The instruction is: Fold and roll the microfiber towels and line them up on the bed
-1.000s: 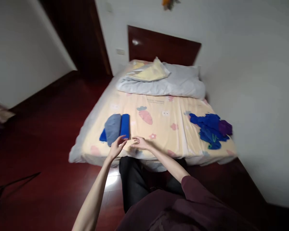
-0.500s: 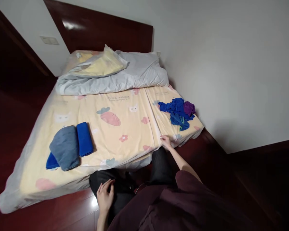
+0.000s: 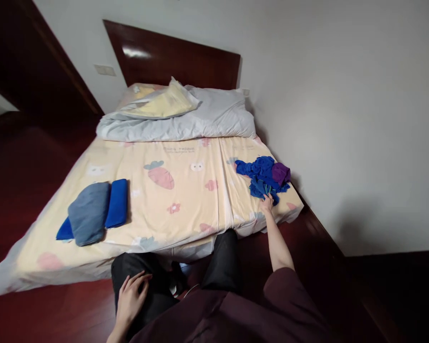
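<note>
My right hand [image 3: 267, 203] reaches to the near edge of a crumpled blue cloth with green edging [image 3: 259, 187]. Its fingers are closed at that edge. The cloth lies at the front of a rumpled pile of blue cloths [image 3: 260, 166], and a purple cloth [image 3: 281, 173] is bunched at the pile's right side. My left hand [image 3: 131, 294] rests on my left thigh, fingers stretched out and holding nothing. On the bed's left side lie a folded grey-blue cloth [image 3: 89, 212], a folded blue cloth [image 3: 117, 204] beside it, and another blue cloth [image 3: 64, 230] partly hidden underneath.
A pale yellow sheet [image 3: 186, 200] with carrot and flower prints covers the bed. Across the far end lies a grey-white quilt [image 3: 218, 114], its yellow side [image 3: 168, 102] partly folded over. Behind stands a dark wooden headboard [image 3: 182, 59]. A white wall [image 3: 361, 119] borders the right.
My right hand has moved from the sheet near the bed's front edge forward and right to the blue cloth. My left hand stays on my thigh. The view has shifted slightly.
</note>
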{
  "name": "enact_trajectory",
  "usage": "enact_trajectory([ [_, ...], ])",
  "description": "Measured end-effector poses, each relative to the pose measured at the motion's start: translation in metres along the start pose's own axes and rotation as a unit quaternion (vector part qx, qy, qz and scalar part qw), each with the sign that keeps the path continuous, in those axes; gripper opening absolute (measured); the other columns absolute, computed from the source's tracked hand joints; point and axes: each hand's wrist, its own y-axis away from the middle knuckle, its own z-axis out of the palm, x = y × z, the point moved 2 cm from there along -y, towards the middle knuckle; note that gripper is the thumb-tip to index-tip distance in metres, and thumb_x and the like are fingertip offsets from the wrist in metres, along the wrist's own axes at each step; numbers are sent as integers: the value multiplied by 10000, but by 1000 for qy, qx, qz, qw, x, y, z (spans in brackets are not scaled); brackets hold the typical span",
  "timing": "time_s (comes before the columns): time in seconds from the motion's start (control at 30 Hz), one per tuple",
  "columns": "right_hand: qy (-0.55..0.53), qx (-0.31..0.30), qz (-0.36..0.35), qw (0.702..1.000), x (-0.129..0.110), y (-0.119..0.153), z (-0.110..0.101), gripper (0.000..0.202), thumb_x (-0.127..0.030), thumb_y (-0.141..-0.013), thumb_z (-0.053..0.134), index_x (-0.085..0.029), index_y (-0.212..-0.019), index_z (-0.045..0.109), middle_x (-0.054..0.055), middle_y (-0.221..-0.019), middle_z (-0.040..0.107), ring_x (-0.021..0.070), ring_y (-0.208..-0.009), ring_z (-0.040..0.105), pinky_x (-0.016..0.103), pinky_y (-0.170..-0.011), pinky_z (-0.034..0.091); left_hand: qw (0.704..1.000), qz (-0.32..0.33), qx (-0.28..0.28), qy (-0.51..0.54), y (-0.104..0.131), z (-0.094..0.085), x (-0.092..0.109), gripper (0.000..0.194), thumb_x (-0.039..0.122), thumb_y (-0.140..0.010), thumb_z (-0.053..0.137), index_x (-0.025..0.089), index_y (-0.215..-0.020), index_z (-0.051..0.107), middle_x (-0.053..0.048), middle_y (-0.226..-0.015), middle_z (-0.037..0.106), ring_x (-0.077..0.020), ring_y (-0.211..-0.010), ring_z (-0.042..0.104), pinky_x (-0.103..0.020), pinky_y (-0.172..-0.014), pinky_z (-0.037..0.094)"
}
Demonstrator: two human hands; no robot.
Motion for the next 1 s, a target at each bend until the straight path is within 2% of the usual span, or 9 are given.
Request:
enact_trajectory([
  [0.13,43,-40,26,998,9,-15,2,494,-242,-876,543,-164,-1328,727,166,-1539,530,351,-1407,478,481,-1138,445,1000,0,-13,-16,8,4,12,369,458,-914,472,291,-988,792,-41,-1116,809,-299,-1220,698,-571,-1236,354],
  [0.23,81,-75,10,994,10,-20,2,480,-243,-904,527,-146,-1332,722,189,-1536,534,374,-1390,483,524,-1119,452,999,0,-20,-27,9,5,19,359,431,-930,468,289,-983,794,-41,-1100,810,-287,-1175,718,-573,-1236,356],
  [0.4,110,-79,-41,990,5,-9,-2,464,-172,-911,510,-160,-1322,725,180,-1472,590,350,-1349,521,478,-1079,482,999,5,-24,-30,10,1,27,353,396,-947,463,274,-985,792,-50,-1091,809,-277,-1134,731,-593,-1235,352],
  [0.5,110,-72,-134,982,-9,7,-3,459,-148,-911,513,-167,-1319,721,164,-1451,607,323,-1331,536,436,-1083,472,999,2,-30,-16,10,-2,33,354,396,-960,455,277,-997,786,-44,-1079,811,-269,-1104,736,-592,-1245,335],
  [0.57,91,-62,-222,969,-25,23,-1,454,-138,-904,506,-182,-1297,730,151,-1409,632,298,-1308,555,425,-1110,451,999,-1,-41,5,8,-3,40,361,409,-968,451,277,-1001,785,-42,-1050,813,-269,-1069,742,-578,-1233,358],
  [0.67,19,-47,-325,944,-57,54,5,426,-151,-924,461,-196,-1211,773,145,-1297,678,273,-1227,609,423,-1117,455,997,5,-55,59,-2,-6,58,390,424,-984,434,262,-976,789,-65,-1022,809,-271,-1012,744,-494,-1115,491],
  [0.8,-141,-46,-376,915,-109,105,15,412,-209,-968,425,-209,-1057,828,140,-1114,716,247,-1030,680,406,-996,546,991,23,-29,126,-28,-18,94,396,410,-985,435,225,-985,785,-102,-1005,793,-283,-986,732,-451,-1002,546],
  [0.9,-251,-88,-402,876,-147,150,21,376,-238,-978,468,-249,-994,843,105,-1021,722,222,-945,693,374,-889,590,984,37,12,171,-51,-34,125,367,376,-974,447,217,-1044,769,-111,-1066,781,-283,-1038,722,-448,-989,559],
  [1.0,-309,-173,-440,825,-177,201,25,338,-218,-970,519,-295,-977,848,73,-987,731,210,-905,705,360,-821,609,972,80,43,216,-69,-53,156,350,367,-1002,462,224,-1176,731,-118,-1182,751,-277,-1135,701,-449,-1036,550],
])
